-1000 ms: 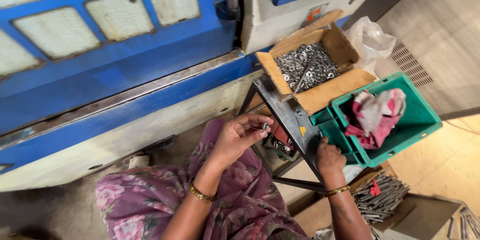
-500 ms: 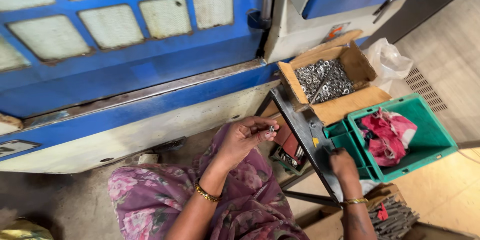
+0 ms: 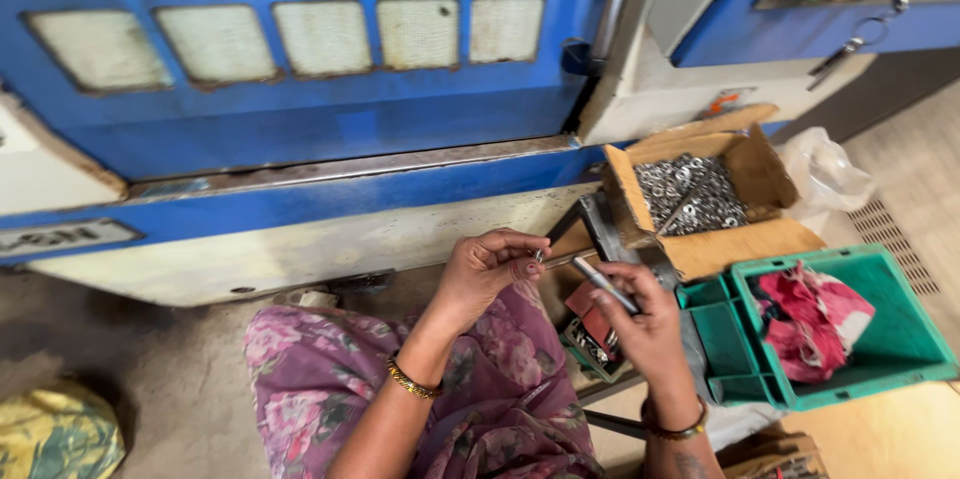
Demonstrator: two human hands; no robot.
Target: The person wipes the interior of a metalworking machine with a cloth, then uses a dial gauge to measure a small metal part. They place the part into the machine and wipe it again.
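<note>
The right hand (image 3: 650,324) is gripping 1 thin, rigid, probably light and slippery metal rod (image 3: 603,284) at mid-shaft above the lap, while the left hand (image 3: 487,269) is pinching a small metal part (image 3: 538,256) at its fingertips.

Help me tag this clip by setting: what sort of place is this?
Most likely a small factory or machine workshop. A large blue machine housing with panelled windows fills the background, a cardboard box holds loose metal washers, and the right hand holds a thin metal rod beside a green plastic crate.
</note>
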